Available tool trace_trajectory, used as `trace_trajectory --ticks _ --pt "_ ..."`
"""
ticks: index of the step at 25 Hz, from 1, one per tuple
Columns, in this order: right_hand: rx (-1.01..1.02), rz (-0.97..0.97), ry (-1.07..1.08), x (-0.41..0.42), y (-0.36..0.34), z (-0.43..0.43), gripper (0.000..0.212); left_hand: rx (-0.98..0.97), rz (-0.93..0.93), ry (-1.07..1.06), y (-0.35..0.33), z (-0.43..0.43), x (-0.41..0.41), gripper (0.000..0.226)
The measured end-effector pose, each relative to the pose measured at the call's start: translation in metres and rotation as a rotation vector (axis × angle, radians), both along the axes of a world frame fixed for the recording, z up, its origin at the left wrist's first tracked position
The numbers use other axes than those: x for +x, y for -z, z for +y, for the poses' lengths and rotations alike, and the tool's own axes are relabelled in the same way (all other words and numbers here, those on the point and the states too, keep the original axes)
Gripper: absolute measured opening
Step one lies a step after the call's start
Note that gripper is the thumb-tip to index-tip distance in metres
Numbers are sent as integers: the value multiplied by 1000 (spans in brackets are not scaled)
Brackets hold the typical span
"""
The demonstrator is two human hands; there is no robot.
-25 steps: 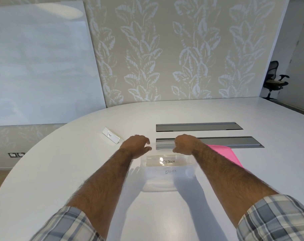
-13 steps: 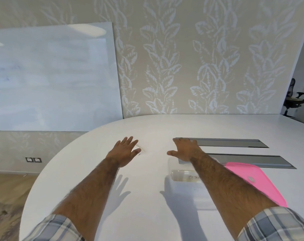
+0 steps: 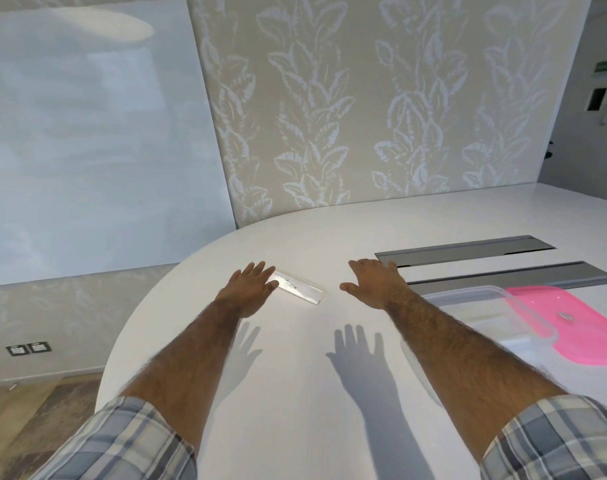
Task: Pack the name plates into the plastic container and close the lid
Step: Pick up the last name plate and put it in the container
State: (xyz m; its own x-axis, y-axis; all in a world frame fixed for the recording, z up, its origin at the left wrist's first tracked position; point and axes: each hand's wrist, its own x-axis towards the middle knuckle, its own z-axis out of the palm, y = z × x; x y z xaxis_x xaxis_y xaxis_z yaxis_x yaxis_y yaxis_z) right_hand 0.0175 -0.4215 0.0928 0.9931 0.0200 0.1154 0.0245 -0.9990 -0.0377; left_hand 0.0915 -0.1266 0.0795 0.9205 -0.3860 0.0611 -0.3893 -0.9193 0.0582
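Observation:
A clear name plate (image 3: 300,289) with handwriting lies on the white table (image 3: 295,375), between my two hands. My left hand (image 3: 252,287) is spread flat, its fingertips at the plate's left end; I cannot tell whether they touch it. My right hand (image 3: 373,282) hovers open to the right of the plate, holding nothing. The clear plastic container (image 3: 482,317) stands open at the right, partly behind my right forearm. Its pink lid (image 3: 579,323) lies flat on the table beside it, further right.
Two grey cable-slot covers (image 3: 468,252) are set into the table beyond the container. The table's rounded edge curves close on the left, with wooden floor below. A whiteboard (image 3: 87,133) leans on the patterned wall behind.
Both hands left the container and moved left toward the loose name plate. My view swung left, so the container and lid now sit at the right edge.

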Motion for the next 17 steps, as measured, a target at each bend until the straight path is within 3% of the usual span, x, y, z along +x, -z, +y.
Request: trace_trajectory --ticks 10,17 --pt "-54 71 75 65 25 42 56 57 31 132 27 16 91 63" --pt "45 127 154 121 58 64 52 96 81 180 51 10 147 71"
